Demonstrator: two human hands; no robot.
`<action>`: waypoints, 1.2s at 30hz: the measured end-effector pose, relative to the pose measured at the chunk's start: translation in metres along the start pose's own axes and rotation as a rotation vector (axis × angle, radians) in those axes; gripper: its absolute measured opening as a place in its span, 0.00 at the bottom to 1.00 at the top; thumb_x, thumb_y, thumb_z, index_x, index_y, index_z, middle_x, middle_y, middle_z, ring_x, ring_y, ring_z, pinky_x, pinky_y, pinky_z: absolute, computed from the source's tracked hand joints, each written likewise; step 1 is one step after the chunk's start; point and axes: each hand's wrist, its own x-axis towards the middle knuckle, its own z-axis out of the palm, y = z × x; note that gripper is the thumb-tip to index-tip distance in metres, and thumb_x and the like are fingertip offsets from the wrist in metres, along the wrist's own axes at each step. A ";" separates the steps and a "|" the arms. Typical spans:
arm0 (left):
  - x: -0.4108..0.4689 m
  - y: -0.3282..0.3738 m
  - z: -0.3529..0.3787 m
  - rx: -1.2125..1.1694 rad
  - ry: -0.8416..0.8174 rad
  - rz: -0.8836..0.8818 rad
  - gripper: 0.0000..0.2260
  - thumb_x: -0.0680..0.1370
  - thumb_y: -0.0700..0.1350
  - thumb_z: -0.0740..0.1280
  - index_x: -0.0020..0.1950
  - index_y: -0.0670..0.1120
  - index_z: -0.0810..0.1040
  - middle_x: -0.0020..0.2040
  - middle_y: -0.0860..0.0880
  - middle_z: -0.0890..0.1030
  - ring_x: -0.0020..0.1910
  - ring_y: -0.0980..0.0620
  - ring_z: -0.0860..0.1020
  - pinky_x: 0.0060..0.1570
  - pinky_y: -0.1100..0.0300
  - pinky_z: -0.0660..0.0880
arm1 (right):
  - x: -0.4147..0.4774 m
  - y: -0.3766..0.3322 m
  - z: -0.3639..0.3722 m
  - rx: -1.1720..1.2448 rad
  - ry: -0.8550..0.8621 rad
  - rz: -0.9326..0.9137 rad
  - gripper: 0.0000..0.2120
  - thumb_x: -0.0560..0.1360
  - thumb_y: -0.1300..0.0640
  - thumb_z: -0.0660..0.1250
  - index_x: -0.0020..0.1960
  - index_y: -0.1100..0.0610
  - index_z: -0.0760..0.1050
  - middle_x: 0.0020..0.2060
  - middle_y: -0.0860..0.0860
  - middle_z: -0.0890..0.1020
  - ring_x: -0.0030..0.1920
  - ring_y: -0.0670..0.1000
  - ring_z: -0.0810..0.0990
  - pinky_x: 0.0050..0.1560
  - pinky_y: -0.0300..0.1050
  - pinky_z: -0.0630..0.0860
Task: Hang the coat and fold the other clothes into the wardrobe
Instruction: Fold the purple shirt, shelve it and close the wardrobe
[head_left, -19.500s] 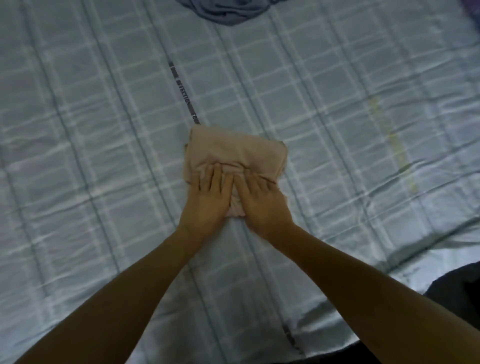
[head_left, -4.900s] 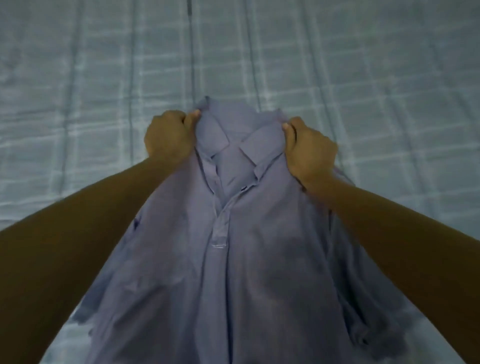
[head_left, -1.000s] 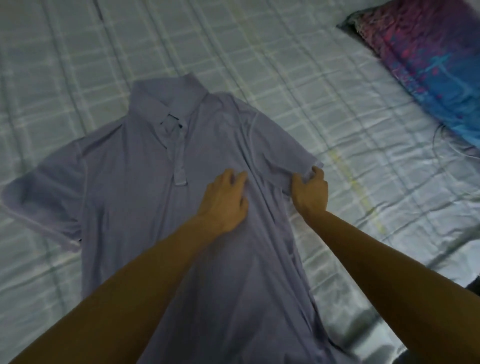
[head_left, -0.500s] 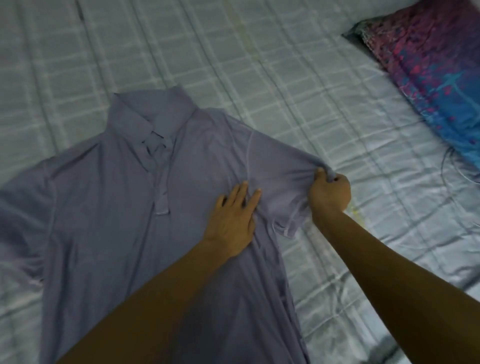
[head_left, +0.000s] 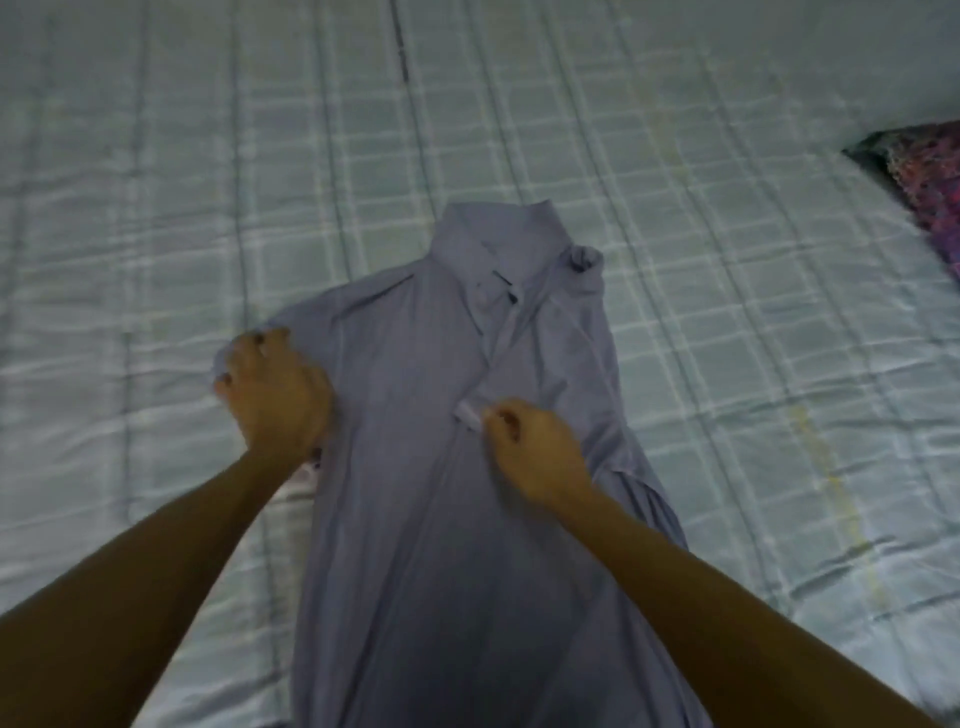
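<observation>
Pale checked bedspread under a lilac shirt, patterned pillow far right.

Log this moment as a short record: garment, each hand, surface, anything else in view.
garment: shirt, front up, collar away from the person
fold: one sleeve lies across the front
left hand: grips the shirt's left edge
right hand: pinches the folded sleeve's hem near the placket
surface: checked bed
also in view: pillow, far right
</observation>
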 end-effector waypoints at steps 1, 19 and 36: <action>0.006 -0.008 0.001 0.021 -0.012 -0.131 0.23 0.72 0.43 0.64 0.67 0.41 0.68 0.67 0.36 0.68 0.65 0.37 0.66 0.61 0.42 0.60 | 0.004 0.006 0.000 -0.036 0.083 -0.010 0.09 0.78 0.53 0.62 0.51 0.56 0.79 0.48 0.57 0.82 0.50 0.59 0.79 0.51 0.49 0.73; -0.079 0.138 -0.002 -0.577 -0.549 0.682 0.08 0.75 0.45 0.67 0.47 0.41 0.80 0.39 0.45 0.81 0.39 0.50 0.78 0.42 0.57 0.73 | -0.010 0.053 -0.016 0.175 0.390 0.168 0.12 0.75 0.64 0.57 0.55 0.65 0.75 0.48 0.61 0.79 0.49 0.61 0.78 0.42 0.46 0.69; -0.187 -0.049 0.000 -0.118 -0.508 0.500 0.26 0.76 0.59 0.58 0.69 0.46 0.64 0.61 0.42 0.71 0.57 0.43 0.70 0.55 0.50 0.64 | -0.089 0.064 0.039 -0.588 -0.089 0.067 0.27 0.78 0.49 0.57 0.75 0.53 0.55 0.73 0.57 0.59 0.72 0.59 0.59 0.66 0.57 0.60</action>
